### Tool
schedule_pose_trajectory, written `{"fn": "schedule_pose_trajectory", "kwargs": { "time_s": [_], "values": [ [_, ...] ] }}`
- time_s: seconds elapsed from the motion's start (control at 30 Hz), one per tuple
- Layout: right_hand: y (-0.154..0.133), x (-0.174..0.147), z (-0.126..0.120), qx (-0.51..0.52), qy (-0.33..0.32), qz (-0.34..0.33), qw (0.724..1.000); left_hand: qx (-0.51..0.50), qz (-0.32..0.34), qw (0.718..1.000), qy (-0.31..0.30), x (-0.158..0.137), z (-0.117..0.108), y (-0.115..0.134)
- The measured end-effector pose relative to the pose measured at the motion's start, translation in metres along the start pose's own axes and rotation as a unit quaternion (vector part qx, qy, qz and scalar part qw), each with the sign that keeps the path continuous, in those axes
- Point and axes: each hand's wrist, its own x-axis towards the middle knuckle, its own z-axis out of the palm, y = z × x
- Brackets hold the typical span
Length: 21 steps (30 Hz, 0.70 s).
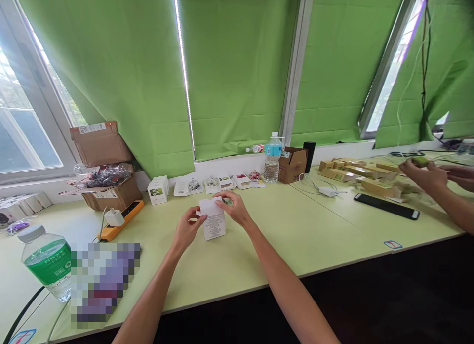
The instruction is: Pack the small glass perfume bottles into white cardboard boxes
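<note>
A small white paper box [215, 227] printed with rows of text stands upright on the table in front of me, its top flap raised. My left hand [188, 229] pinches the box's left edge near the top, thumb toward me. My right hand [235, 209] is closed on the upper right corner, thumb against the flap. Part of a small greenish, glassy item shows by the right fingers; whether they touch it I cannot tell. Behind the hands, a row of small glass ornaments [194, 185] and white cartons [158, 190] lines the back of the table.
At left stand a water bottle [48, 262], an orange power strip [122, 221] and stacked cardboard boxes [105, 193]. A large bottle [272, 161] and brown carton [293, 165] stand at the back. Rightward lie a black phone [387, 206], several slim boxes [377, 187] and another person's hands [425, 175].
</note>
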Motion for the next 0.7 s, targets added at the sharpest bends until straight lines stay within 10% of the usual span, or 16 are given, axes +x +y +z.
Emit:
{"fn": "schedule_pose_trajectory", "kwargs": {
  "time_s": [0.7],
  "values": [
    [0.0001,-0.0011,0.0029,-0.032,-0.022,-0.02,0.999,0.007,-0.003,1.0,0.02,0.0012,-0.0034,-0.0018]
  ]
}}
